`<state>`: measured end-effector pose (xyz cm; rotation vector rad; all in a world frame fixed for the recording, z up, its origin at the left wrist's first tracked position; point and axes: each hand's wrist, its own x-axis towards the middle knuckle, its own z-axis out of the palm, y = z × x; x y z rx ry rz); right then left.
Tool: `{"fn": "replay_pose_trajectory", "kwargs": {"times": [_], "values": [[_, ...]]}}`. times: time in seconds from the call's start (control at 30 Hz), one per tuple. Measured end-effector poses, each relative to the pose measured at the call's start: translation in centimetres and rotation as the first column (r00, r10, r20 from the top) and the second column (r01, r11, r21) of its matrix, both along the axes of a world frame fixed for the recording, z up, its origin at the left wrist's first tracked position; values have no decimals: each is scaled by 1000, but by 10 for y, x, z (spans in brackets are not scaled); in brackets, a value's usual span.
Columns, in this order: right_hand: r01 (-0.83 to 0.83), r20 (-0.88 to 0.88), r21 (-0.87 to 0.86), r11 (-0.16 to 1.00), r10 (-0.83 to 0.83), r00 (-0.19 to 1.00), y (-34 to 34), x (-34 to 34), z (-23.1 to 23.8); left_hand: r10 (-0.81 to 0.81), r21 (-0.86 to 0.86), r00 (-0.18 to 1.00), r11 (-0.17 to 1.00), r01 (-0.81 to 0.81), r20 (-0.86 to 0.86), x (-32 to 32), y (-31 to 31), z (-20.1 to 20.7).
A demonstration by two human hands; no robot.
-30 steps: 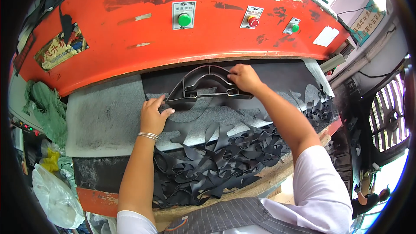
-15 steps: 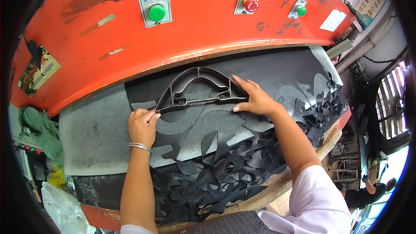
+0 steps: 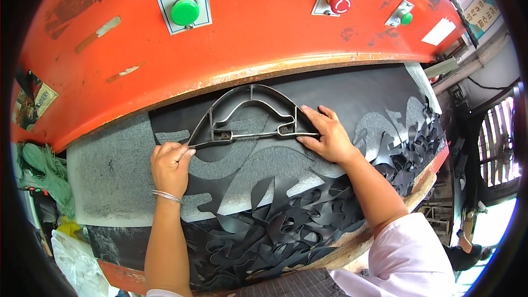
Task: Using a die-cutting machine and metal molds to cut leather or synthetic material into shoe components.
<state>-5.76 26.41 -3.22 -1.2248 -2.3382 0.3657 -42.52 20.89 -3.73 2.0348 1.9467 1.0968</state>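
A curved metal cutting die (image 3: 251, 92), bow-shaped with a straight lower bar, rests on a sheet of black leather (image 3: 352, 85). My left hand (image 3: 169, 166), a bangle at its wrist, pinches the die's left tip between thumb and fingers. At the opposite tip, my right hand (image 3: 330, 136) has its thumb below and its fingers along the outer side, gripping that end. Below the die the leather has curved cut-outs, where the grey cutting board (image 3: 110, 179) shows through.
Just beyond the die stands an orange press (image 3: 231, 27) with a green button (image 3: 185, 11), a red knob (image 3: 339, 2) and a small green button (image 3: 406, 18). Black leather scraps (image 3: 286, 225) heap along the near edge. A clear plastic bag (image 3: 82, 264) lies at lower left.
The view has shifted closer to the press. The die sits slightly turned, with its left tip lower, and both hands have stayed on its ends.
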Motion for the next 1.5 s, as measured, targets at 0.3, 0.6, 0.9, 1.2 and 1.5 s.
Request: {"fn": "replay_pose_trajectory", "kwargs": {"times": [0.3, 0.6, 0.9, 1.2, 1.5], "values": [[-5, -17, 14, 1000, 5, 1000, -7, 4, 0, -16, -23, 998, 1000, 14, -58, 0, -9, 0], [228, -130, -45, 973, -232, 964, -33, 16, 16, 140, 121, 990, 983, -135, -35, -1, -44, -1], [855, -780, 376, 359, -375, 500, 39, 145, 157, -67, 555, 990, 823, 124, -122, 102, -43, 169], [28, -194, 118, 993, -5, 981, -220, 45, 78, -309, -137, 951, 942, 307, 5, 106, -247, 67], [-326, 208, 21, 945, 315, 926, -341, -34, 14, -177, -123, 981, 978, 166, -85, 136, -339, 31]]}}
